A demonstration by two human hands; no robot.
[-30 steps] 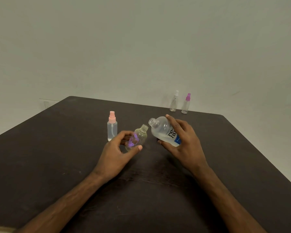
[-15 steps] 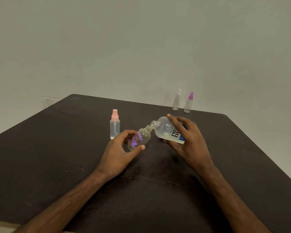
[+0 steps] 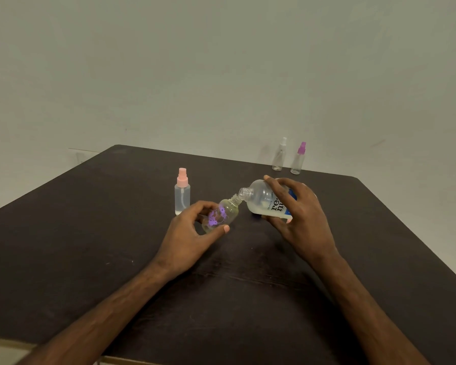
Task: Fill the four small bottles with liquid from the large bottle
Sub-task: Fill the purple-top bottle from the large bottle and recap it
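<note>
Purple floral print on the clear small bottle (image 3: 219, 215); pink-capped spray bottle (image 3: 182, 191); dark brown table (image 3: 90, 233).

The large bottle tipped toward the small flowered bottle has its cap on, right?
No. The large bottle, tipped toward the small flowered bottle, has no cap; the head view shows its bare threaded neck.

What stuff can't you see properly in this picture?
All in the head view:
1. Whether liquid is flowing from the large bottle into the flowered small bottle: any stream would be clear and too small to see.
2. The large bottle's label: fingers of the right hand cover most of it.
3. How full the white-capped bottle and purple-capped bottle are: too far away and too small.
</note>
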